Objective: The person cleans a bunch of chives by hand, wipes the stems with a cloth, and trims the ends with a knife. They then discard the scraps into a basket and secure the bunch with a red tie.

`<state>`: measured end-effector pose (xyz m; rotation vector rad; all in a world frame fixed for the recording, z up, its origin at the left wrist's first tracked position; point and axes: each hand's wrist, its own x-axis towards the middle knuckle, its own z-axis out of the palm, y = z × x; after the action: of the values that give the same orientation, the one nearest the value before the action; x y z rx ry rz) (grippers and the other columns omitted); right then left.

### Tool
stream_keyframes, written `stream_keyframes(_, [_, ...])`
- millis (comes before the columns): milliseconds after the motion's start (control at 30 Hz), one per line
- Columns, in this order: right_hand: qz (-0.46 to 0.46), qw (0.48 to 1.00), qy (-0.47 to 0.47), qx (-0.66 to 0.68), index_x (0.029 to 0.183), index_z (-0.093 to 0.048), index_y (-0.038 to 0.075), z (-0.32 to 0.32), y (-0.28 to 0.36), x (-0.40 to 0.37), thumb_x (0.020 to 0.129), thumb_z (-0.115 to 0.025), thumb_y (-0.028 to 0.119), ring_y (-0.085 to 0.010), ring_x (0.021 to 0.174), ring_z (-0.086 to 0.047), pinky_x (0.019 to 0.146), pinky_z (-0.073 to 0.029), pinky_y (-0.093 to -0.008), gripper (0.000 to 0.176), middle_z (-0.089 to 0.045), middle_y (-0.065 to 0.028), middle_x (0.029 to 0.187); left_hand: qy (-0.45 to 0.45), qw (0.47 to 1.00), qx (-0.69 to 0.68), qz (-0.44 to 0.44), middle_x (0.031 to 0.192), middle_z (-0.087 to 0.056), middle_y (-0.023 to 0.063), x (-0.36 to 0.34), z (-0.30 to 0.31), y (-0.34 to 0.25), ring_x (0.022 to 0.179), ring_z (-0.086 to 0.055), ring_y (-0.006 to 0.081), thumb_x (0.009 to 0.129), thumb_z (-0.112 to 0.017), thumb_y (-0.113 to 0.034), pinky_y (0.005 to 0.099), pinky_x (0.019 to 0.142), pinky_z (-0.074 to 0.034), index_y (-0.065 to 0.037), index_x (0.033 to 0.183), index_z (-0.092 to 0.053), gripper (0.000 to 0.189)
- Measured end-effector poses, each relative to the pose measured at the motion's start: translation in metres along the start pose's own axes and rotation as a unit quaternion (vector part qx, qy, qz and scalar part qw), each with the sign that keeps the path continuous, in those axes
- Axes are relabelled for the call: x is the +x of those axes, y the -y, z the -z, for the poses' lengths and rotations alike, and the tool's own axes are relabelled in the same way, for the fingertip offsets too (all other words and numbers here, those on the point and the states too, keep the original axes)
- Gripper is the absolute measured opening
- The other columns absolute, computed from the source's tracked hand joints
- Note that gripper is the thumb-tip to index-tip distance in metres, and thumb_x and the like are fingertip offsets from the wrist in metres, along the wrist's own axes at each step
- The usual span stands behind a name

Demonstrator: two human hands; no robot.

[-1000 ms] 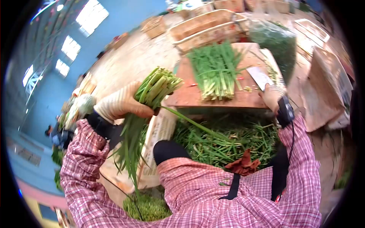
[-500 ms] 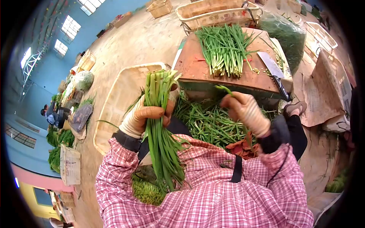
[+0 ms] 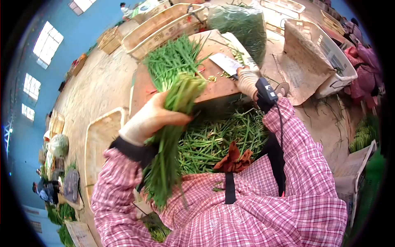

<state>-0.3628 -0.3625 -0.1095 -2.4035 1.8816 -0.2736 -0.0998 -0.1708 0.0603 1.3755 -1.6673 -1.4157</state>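
My left hand [image 3: 150,119], in a pale knit glove, grips a thick bunch of green stalks [image 3: 170,136] upright, cut ends up, leaves hanging over my sleeve. My right hand [image 3: 248,81], also gloved, reaches to the wooden chopping board [image 3: 144,88] and closes on the handle of a cleaver [image 3: 227,64] whose blade lies flat on the board. A second bunch of cut stalks [image 3: 173,59] lies across the board, just beyond the held bunch.
A heap of loose green stalks [image 3: 214,138] fills the floor below the board. Empty crates [image 3: 98,144] stand left and behind. A green mesh sack [image 3: 242,24] and a paper-lined basket [image 3: 317,57] sit right. A person [image 3: 45,191] crouches far left.
My right hand left the spot near the held bunch and reached out to the cleaver on the board. The left hand keeps the bunch, now tilted toward the board.
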Motion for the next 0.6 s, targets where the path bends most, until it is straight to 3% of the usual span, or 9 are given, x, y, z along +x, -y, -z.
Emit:
stream_keyframes(33, [0.04,0.998,-0.039,-0.012,0.122,-0.06,0.002,-0.012,-0.009,0.002,0.098,-0.039,0.016,-0.0424,0.098,-0.069,0.09,-0.054,-0.0483,0.035,-0.065,-0.0263,0.117,0.016,1.0,-0.001,-0.017,0.096,-0.067,0.0031,0.027,-0.008,0.004,0.08,-0.064,0.0139,0.077,-0.078,-0.006,0.0303,0.072,-0.054,-0.002,0.116,-0.062,0.042])
stream_keyframes(100, [-0.022,0.994,-0.018,0.102,0.131,-0.057,0.006,-0.028,-0.012,0.024,0.084,-0.064,0.019,-0.0456,0.109,-0.064,0.095,-0.05,-0.0525,0.049,-0.06,-0.0321,0.123,0.042,0.998,-0.037,-0.006,0.096,-0.067,0.002,0.076,-0.025,0.016,0.081,-0.064,0.0124,0.078,-0.08,-0.006,0.0299,0.072,-0.054,-0.002,0.116,-0.062,0.043])
stream_keyframes(233, [-0.035,0.998,-0.023,0.049,0.134,-0.053,0.005,-0.008,-0.021,0.027,0.088,-0.059,0.013,-0.0445,0.118,-0.061,0.099,-0.049,-0.0509,0.047,-0.06,-0.0341,0.123,0.057,0.986,-0.043,0.151,0.092,-0.069,0.0032,0.153,-0.026,0.079,0.079,-0.065,0.0147,0.076,-0.081,-0.005,0.0313,0.07,-0.054,-0.003,0.115,-0.065,0.042])
stream_keyframes(267, [-0.021,0.991,0.001,0.133,0.135,-0.051,0.002,-0.006,-0.031,0.029,0.09,-0.059,0.013,-0.0422,0.111,-0.064,0.094,-0.051,-0.0486,0.047,-0.064,-0.033,0.115,0.047,0.98,-0.037,0.189,0.088,-0.069,0.0036,0.157,-0.028,0.086,0.076,-0.065,0.0163,0.076,-0.08,-0.005,0.0317,0.07,-0.054,-0.002,0.109,-0.068,0.035])
stream_keyframes(300, [0.042,0.997,-0.014,0.061,0.133,-0.051,0.0,0.013,-0.034,0.01,0.09,-0.06,0.015,-0.0426,0.104,-0.066,0.088,-0.053,-0.0479,0.046,-0.066,-0.0314,0.107,0.053,0.978,-0.072,0.19,0.084,-0.069,0.005,0.154,-0.026,0.098,0.073,-0.065,0.0175,0.076,-0.078,-0.007,0.0316,0.069,-0.055,-0.001,0.106,-0.069,0.032])
stream_keyframes(367, [0.091,0.989,-0.014,0.112,0.129,-0.054,-0.001,0.006,-0.052,0.0,0.089,-0.062,0.017,-0.0446,0.096,-0.067,0.082,-0.053,-0.0503,0.045,-0.068,-0.0297,0.099,0.044,0.964,-0.109,0.237,0.083,-0.07,0.0074,0.151,-0.022,0.093,0.07,-0.066,0.0187,0.076,-0.077,-0.008,0.032,0.066,-0.055,0.001,0.104,-0.068,0.03])
stream_keyframes(400, [0.09,0.986,-0.076,0.114,0.125,-0.055,-0.001,-0.001,-0.054,-0.008,0.089,-0.062,0.018,-0.0448,0.093,-0.066,0.08,-0.053,-0.0505,0.042,-0.067,-0.0301,0.096,0.049,0.965,-0.081,0.244,0.083,-0.07,0.01,0.151,-0.022,0.089,0.069,-0.066,0.0199,0.077,-0.075,-0.008,0.0323,0.063,-0.056,0.002,0.102,-0.067,0.028])
stream_keyframes(533, [0.035,0.968,0.044,0.246,0.119,-0.054,-0.003,0.052,-0.046,-0.052,0.094,-0.059,0.02,-0.0413,0.08,-0.068,0.072,-0.056,-0.048,0.034,-0.067,-0.0269,0.085,0.107,0.973,-0.072,0.193,0.083,-0.071,0.0111,0.162,-0.03,0.075,0.071,-0.068,0.0207,0.075,-0.075,-0.007,0.0329,0.064,-0.057,0.003,0.099,-0.068,0.027])
stream_keyframes(600, [-0.019,0.952,0.103,0.288,0.108,-0.056,-0.003,0.072,-0.032,-0.066,0.098,-0.056,0.021,-0.0384,0.072,-0.071,0.063,-0.056,-0.0473,0.026,-0.068,-0.0242,0.079,0.101,0.963,-0.073,0.24,0.084,-0.071,0.0117,0.176,-0.029,0.093,0.069,-0.068,0.021,0.077,-0.074,-0.005,0.0323,0.063,-0.057,0.003,0.103,-0.069,0.028])
